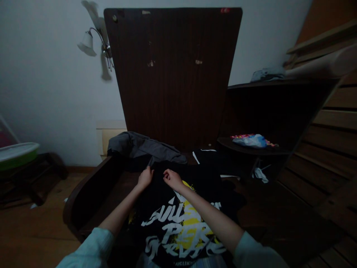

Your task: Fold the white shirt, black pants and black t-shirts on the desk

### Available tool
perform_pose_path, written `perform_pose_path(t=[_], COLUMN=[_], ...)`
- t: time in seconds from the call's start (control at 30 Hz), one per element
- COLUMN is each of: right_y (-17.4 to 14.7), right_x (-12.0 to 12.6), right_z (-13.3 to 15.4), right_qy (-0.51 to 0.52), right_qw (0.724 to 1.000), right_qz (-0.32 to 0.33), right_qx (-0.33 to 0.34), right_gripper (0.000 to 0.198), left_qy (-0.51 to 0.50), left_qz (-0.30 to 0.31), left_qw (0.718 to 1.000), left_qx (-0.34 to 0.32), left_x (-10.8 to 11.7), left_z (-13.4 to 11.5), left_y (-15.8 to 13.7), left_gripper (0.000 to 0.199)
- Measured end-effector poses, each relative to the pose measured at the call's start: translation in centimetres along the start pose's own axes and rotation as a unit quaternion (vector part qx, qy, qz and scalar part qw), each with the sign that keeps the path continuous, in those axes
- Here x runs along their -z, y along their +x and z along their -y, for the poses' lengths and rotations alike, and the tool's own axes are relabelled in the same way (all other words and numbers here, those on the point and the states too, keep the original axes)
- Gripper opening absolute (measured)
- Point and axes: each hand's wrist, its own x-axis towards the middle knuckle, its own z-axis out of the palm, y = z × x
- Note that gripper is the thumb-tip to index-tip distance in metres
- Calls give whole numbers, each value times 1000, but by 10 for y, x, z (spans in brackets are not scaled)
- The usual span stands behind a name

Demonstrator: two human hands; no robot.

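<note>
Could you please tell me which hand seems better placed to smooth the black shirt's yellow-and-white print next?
Probably the right hand: it is nearer the print, and its forearm reaches across it. The left hand is farther left.

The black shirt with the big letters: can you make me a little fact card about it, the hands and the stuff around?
Main thing: black shirt, spread out, white letters and yellow patches
Left hand: at the shirt's far end, fingers bent; grip unclear
Right hand: over the shirt, fingers curled; grip unclear
Beyond: crumpled gray cloth, tall dark panel
Wall: lamp with pale shade
Picture's left: green basin
Picture's right: plastic bag on a shelf
Light: dim
</note>
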Motion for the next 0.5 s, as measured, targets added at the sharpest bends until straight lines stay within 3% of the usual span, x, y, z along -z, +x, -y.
perform_pose_path(t=[0.13, 0.27, 0.43, 0.5], right_y=[-27, -61, -89, -99], right_x=[19, 65, 148, 173], right_z=[17, 17, -34, -59], right_qy=[-61, -101, -184, -237], right_qw=[992, 987, 978, 964], right_qz=[73, 49, -100, -112], right_qx=[80, 119, 12, -30], right_gripper=[29, 27, 16, 20], left_qy=[32, 61, 96, 108], left_qz=[-12, -7, 31, 17], left_qw=[999, 998, 995, 993], left_qx=[5, -2, -22, -40], left_x=[-4, 2, 29, 42], left_z=[10, 23, 28, 17], left_y=[-8, -11, -7, -5], left_gripper=[32, 33, 29, 30])
